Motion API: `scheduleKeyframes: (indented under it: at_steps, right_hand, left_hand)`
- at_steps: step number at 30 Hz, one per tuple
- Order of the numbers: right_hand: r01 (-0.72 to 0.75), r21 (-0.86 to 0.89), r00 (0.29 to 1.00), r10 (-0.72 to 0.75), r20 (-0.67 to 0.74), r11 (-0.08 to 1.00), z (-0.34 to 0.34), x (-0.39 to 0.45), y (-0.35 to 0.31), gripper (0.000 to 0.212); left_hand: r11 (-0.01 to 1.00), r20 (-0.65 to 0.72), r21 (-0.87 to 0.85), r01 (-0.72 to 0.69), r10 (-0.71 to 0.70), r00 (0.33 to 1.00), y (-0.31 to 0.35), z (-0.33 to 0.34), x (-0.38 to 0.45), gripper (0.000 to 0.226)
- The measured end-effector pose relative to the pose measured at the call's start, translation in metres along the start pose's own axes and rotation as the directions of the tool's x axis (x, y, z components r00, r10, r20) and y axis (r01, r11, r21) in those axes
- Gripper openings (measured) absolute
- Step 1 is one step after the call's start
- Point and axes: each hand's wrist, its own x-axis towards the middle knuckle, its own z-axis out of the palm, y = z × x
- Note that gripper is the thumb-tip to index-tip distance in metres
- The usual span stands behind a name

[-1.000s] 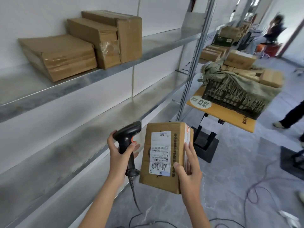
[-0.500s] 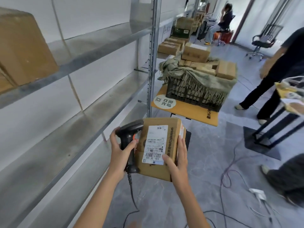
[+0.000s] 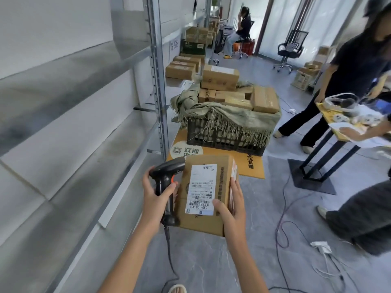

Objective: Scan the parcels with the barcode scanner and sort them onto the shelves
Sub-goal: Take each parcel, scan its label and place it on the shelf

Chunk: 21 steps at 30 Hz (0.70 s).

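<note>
**Box and scanner held up by the shelves**

The long metal shelves are blurry and cut off at the left. Right of them, the right hand grips a brown parcel with a white label. Its left edge hides behind the black scanner, gripped by the left hand.

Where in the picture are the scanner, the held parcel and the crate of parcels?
scanner (image 3: 167, 169): head view, on the black head above the orange trigger.
parcel (image 3: 222, 180): head view, on bare cardboard right of the label.
crate (image 3: 224, 141): head view, on its dark front wall below the cloth fringe.
</note>
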Motion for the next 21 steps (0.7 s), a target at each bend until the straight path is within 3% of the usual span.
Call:
scheduleKeyframes:
  at_steps: [11, 16, 21]
  right_hand:
    - [0.009, 0.055, 0.996, -0.005, -0.087, 0.998, 0.038, 0.114, 0.003, 0.076]
    - [0.007, 0.011, 0.999, -0.006, -0.04, 1.0, 0.043, 0.171, 0.008, 0.077]
    - [0.077, -0.044, 0.996, -0.075, 0.05, 0.996, 0.046, 0.249, -0.003, 0.075]
  left_hand:
    - [0.996, 0.089, 0.085, -0.038, 0.031, 0.996, 0.025, 0.035, 0.134, 0.069]
    - [0.999, 0.115, -0.024, -0.036, 0.038, 0.993, 0.022, 0.063, 0.189, 0.068]
    - [0.997, 0.055, -0.062, -0.043, 0.046, 0.997, 0.035, 0.09, 0.248, 0.068]
